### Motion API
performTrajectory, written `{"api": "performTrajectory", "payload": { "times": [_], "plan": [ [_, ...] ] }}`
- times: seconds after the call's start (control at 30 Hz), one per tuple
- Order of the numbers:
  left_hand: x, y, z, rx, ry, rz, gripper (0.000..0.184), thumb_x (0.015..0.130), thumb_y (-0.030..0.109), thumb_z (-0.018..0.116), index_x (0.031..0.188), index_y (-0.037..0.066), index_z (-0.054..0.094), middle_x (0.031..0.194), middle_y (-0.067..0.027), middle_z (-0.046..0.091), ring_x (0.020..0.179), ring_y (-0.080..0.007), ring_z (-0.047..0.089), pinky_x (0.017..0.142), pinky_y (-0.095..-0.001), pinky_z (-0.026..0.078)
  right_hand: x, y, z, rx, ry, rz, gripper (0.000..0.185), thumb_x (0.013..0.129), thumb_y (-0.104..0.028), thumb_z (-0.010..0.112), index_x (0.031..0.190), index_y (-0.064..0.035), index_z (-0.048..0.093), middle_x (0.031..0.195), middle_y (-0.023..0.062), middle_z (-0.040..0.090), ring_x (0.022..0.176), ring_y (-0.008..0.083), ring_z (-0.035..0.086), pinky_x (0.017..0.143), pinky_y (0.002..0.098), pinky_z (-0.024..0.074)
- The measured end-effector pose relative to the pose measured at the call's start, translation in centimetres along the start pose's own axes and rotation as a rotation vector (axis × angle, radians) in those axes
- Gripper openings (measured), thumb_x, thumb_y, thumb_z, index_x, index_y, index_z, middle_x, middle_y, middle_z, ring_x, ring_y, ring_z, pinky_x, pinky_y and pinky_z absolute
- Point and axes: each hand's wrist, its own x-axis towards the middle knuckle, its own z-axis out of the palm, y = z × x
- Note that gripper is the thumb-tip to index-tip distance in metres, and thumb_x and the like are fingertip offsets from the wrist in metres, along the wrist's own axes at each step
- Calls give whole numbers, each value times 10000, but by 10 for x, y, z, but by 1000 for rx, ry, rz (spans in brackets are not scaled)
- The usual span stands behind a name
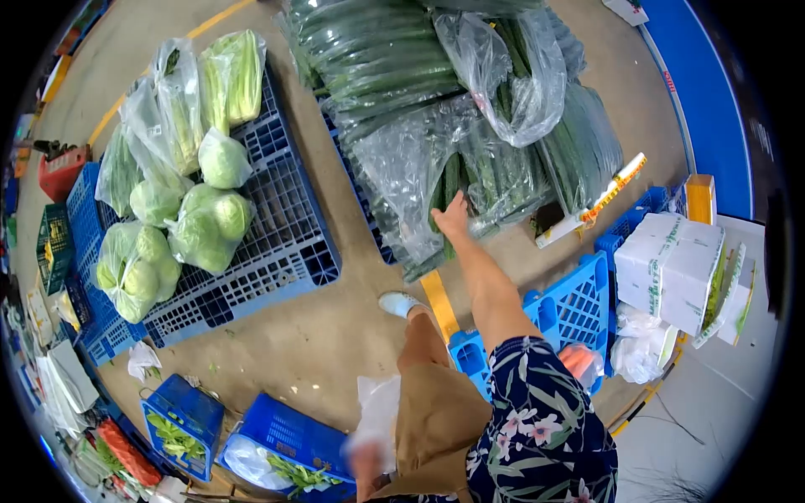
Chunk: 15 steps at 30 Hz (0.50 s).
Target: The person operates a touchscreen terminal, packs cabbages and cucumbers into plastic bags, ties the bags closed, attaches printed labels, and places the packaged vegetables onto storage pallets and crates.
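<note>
My right hand (453,216) reaches into an opened clear plastic bag, its fingers closed round a dark green cucumber (450,180). More cucumbers (369,67) in clear bags are stacked around and beyond it. A loose, crumpled clear bag (537,92) lies on top of the stack. Low at the bottom of the view, my left hand (367,461) is blurred, with its fingers wrapped round the lower part of a whitish plastic bag (379,407).
On the left, a blue pallet (289,197) bears bagged cabbages (210,226) and leafy greens (233,80). Blue crates (289,436) of greens stand at the lower left. At the right are a blue plastic pallet (579,302), a white box (668,264) and a white-and-orange strip (591,205).
</note>
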Motion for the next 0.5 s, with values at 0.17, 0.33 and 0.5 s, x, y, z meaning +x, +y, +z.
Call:
{"api": "performTrajectory", "payload": {
  "times": [0.17, 0.33, 0.5],
  "plan": [
    [21, 100, 8, -413, 44, -326, 266, 870, 349, 627, 826, 91, 675, 563, 11, 503, 517, -94, 429, 469, -281, 365, -1, -22, 13, -165, -51, 136, 1148, 680, -388, 761, 1482, -138, -21, 1471, 238, 197, 1289, 417, 328, 1011, 565, 291],
    [27, 84, 7, -361, -16, -388, 315, 890, 307, 581, 672, 82, 609, 576, 27, 516, 509, -95, 439, 470, -290, 363, -3, -39, -5, -140, -119, 240, 1191, 670, -382, 772, 1485, -217, -80, 1482, 234, 150, 1272, 429, 326, 979, 570, 303],
    [26, 119, -5, -470, 52, -344, 271, 846, 314, 617, 726, 72, 643, 622, 9, 573, 566, -101, 498, 497, -279, 389, 10, -22, -4, -492, 43, 183, 1192, 646, -340, 764, 1489, -270, -77, 1302, 218, 323, 1100, 414, 435, 880, 548, 361]
  ]
}}
